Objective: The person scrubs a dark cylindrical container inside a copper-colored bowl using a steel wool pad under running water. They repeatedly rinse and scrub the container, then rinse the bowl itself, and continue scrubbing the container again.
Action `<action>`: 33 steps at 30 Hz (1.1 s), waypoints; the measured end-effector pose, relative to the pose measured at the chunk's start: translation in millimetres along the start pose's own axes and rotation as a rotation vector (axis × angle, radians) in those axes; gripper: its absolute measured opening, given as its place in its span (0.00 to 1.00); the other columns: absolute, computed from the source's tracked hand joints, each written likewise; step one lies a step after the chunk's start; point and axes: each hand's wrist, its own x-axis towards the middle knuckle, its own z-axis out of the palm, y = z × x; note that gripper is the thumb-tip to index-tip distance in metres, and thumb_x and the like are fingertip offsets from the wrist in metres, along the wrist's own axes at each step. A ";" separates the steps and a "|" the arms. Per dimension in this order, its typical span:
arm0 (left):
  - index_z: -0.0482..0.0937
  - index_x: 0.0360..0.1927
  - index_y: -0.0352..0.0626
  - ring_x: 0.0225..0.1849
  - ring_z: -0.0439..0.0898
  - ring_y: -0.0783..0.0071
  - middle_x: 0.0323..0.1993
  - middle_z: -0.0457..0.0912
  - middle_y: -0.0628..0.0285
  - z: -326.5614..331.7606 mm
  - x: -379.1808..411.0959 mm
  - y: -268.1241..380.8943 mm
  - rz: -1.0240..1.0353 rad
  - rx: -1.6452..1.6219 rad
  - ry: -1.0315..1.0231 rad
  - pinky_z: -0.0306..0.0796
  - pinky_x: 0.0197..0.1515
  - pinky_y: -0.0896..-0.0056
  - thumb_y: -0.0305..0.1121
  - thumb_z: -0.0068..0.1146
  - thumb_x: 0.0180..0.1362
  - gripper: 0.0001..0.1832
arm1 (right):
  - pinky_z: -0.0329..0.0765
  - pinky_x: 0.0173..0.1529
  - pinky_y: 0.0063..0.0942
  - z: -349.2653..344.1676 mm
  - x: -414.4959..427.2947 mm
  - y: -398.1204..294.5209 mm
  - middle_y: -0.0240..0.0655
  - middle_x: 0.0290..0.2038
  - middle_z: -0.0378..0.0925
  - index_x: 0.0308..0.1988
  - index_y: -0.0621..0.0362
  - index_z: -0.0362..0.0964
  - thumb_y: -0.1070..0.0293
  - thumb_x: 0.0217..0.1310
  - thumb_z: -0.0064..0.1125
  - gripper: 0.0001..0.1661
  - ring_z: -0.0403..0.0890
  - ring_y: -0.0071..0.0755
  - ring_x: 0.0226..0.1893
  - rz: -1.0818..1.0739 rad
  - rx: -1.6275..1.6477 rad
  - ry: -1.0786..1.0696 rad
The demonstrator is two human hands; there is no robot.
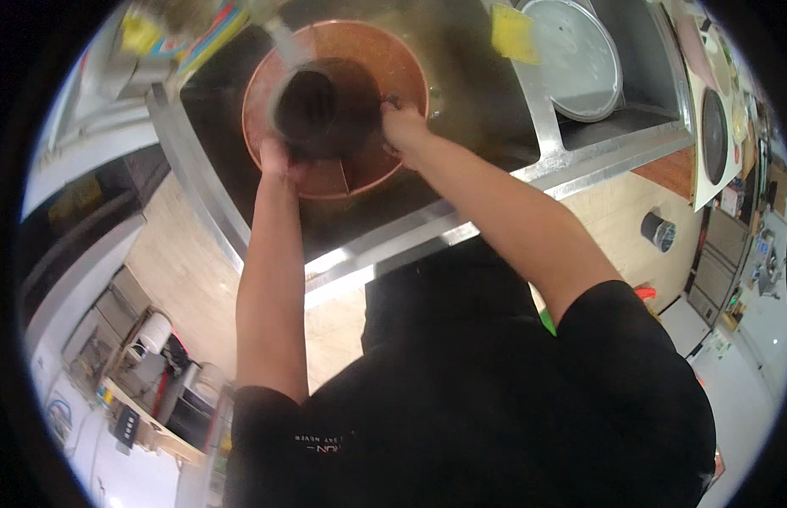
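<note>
Both arms reach down into a copper-orange round basin (362, 35), which sits in a dark-looking sink compartment (482, 120). Inside the basin is a dark round vessel (352, 120), blurred, its exact kind unclear. My left hand (280, 159) grips its near left side, fingers partly hidden. At its right side my right hand (403, 127) is closed on the edge, close to the basin's inner wall. A blurred grey faucet (289, 43) comes down over the basin's far left rim.
A round whitish lid or tub (574, 60) leans in the right sink compartment (644, 70). A yellow cloth or sponge (515, 33) lies on the metal divider (539, 108). Colourful packets (209, 38) stand at far left. A small bin (658, 232) is on the floor at right.
</note>
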 end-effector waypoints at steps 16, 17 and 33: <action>0.70 0.63 0.42 0.53 0.84 0.59 0.54 0.83 0.53 -50.1 -94.6 -68.1 -0.133 0.773 0.145 0.76 0.59 0.50 0.49 0.47 0.74 0.24 | 0.76 0.64 0.48 22.9 -37.3 16.0 0.49 0.62 0.79 0.56 0.60 0.79 0.56 0.49 0.65 0.34 0.79 0.53 0.62 -0.633 -1.803 -0.608; 0.71 0.62 0.42 0.53 0.84 0.59 0.54 0.83 0.53 -52.2 -92.8 -72.3 -0.127 0.694 0.120 0.77 0.58 0.50 0.48 0.45 0.75 0.23 | 0.76 0.63 0.48 28.2 -47.2 16.9 0.49 0.62 0.78 0.55 0.60 0.80 0.57 0.49 0.65 0.33 0.79 0.52 0.62 -0.635 -1.867 -0.547; 0.75 0.57 0.37 0.47 0.86 0.56 0.49 0.85 0.50 -62.8 -71.9 -97.7 -0.096 0.571 0.101 0.80 0.56 0.52 0.36 0.37 0.74 0.18 | 0.62 0.64 0.76 5.9 -61.0 43.6 0.44 0.65 0.74 0.58 0.60 0.78 0.67 0.54 0.61 0.30 0.70 0.54 0.69 -0.758 -1.618 -0.515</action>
